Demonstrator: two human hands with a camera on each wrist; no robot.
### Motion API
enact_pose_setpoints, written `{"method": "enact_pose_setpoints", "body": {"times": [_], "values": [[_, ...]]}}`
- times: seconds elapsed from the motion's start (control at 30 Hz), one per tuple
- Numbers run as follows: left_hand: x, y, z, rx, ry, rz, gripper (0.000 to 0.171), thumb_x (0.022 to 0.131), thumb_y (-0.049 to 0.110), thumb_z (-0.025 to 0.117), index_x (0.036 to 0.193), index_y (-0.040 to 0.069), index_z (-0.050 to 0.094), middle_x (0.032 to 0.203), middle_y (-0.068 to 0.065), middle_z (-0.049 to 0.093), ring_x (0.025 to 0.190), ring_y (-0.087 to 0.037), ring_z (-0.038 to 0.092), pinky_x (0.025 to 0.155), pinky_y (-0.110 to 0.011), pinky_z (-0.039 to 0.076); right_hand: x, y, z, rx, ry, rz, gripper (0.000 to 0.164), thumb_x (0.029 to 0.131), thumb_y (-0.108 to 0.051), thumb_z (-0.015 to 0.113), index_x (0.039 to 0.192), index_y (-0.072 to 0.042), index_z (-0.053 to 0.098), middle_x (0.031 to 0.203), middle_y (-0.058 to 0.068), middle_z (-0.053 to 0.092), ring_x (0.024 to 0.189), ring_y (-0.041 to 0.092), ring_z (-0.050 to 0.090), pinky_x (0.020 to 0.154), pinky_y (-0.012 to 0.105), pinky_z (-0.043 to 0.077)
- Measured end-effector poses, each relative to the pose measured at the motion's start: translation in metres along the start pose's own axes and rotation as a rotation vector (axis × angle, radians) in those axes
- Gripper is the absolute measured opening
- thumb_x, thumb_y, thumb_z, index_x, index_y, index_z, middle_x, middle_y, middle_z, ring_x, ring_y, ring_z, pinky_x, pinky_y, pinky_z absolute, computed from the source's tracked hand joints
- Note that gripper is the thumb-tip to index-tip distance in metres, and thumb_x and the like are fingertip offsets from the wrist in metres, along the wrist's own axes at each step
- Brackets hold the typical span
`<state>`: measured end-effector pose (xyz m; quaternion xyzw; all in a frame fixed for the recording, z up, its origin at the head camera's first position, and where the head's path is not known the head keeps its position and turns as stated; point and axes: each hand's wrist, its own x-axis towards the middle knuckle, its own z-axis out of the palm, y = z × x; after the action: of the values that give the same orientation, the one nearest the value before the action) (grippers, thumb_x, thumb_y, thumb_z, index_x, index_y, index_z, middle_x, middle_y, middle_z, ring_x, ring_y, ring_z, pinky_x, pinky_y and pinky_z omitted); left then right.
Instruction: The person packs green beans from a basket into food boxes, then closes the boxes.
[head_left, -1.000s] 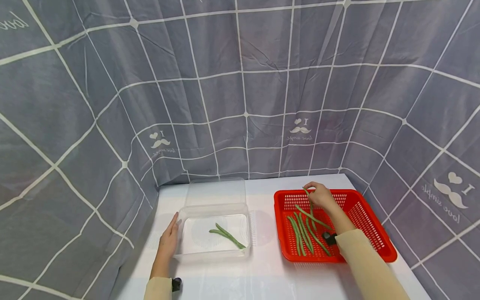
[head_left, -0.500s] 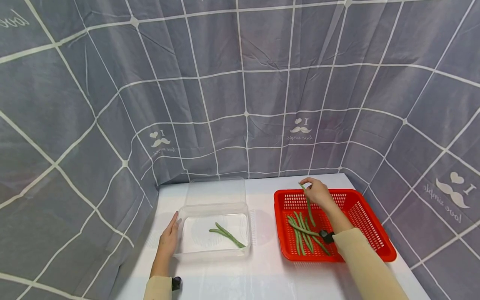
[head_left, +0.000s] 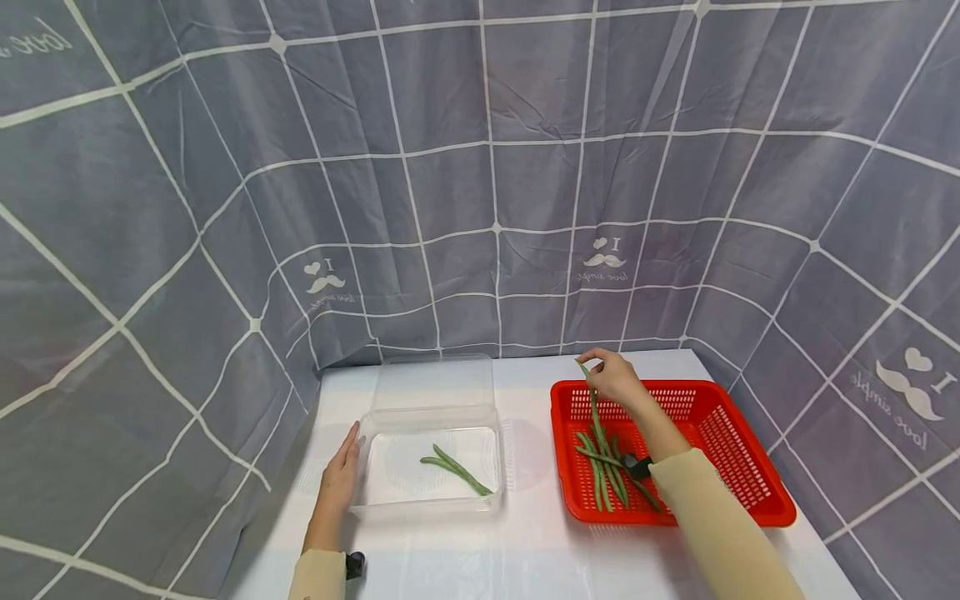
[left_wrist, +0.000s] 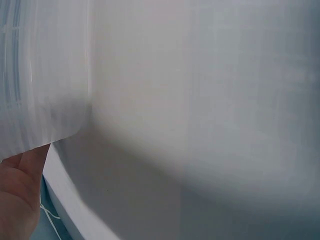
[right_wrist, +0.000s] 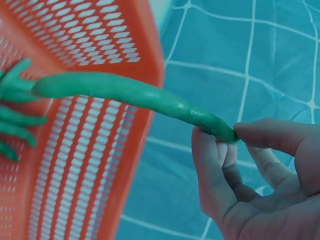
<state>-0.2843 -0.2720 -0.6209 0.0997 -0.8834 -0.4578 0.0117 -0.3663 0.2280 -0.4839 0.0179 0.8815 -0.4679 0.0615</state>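
My right hand (head_left: 617, 379) pinches one end of a green bean (right_wrist: 145, 95) between thumb and fingers. It hangs over the back left part of a red plastic basket (head_left: 678, 518). Several more green beans (head_left: 606, 483) lie loose on the basket floor, partly hidden by the right wrist. My left hand (head_left: 339, 477) rests with straight fingers along the left wall of a clear plastic container (head_left: 423, 508). In the left wrist view, the container wall (left_wrist: 55, 75) touches those fingers (left_wrist: 32, 162). Two green beans (head_left: 459, 472) lie crossed in the container.
Behind the container a clear flat lid (head_left: 435, 382) lies on the white table (head_left: 525, 550). Grey curtains with white grid lines (head_left: 540, 192) stand around the table at the back and on both sides. The basket's raised rim surrounds its beans.
My right hand has lifted the pinched bean and moved left, toward the basket's back left corner. Another bean has dropped across the pile. The left hand stays at the container.
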Motion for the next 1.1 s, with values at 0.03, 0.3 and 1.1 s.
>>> {"method": "enact_pose_setpoints", "body": {"times": [0.03, 0.3, 1.1], "values": [[0.0, 0.0, 0.0, 0.003, 0.001, 0.0, 0.055, 0.118, 0.039, 0.026, 0.171, 0.025, 0.021, 0.174, -0.019, 0.025, 0.161, -0.05, 0.023, 0.131, -0.067, 0.02, 0.0, -0.003, 0.002, 0.012, -0.009, -0.004, 0.044, 0.096, 0.001, 0.055, 0.138, -0.006, 0.063, 0.093, 0.009, 0.059, 0.07, 0.018, 0.053, 0.062, 0.029, 0.059], [0.0, -0.001, 0.0, -0.002, 0.004, 0.003, 0.054, 0.118, 0.036, 0.027, 0.171, 0.024, 0.023, 0.172, -0.02, 0.029, 0.159, -0.051, 0.025, 0.131, -0.067, 0.021, 0.002, -0.019, 0.02, 0.121, -0.077, -0.024, 0.042, 0.097, 0.0, 0.058, 0.14, -0.003, 0.061, 0.096, 0.01, 0.057, 0.078, 0.021, 0.058, 0.081, 0.045, 0.067], [0.0, -0.001, 0.001, -0.012, 0.029, 0.016, 0.053, 0.118, 0.033, 0.03, 0.17, 0.023, 0.026, 0.171, -0.021, 0.033, 0.158, -0.051, 0.029, 0.129, -0.068, 0.023, 0.009, -0.044, 0.07, 0.369, -0.237, 0.015, 0.051, 0.097, 0.003, 0.064, 0.146, -0.004, 0.057, 0.111, 0.015, 0.061, 0.082, 0.017, 0.067, 0.078, 0.032, 0.069]]}}
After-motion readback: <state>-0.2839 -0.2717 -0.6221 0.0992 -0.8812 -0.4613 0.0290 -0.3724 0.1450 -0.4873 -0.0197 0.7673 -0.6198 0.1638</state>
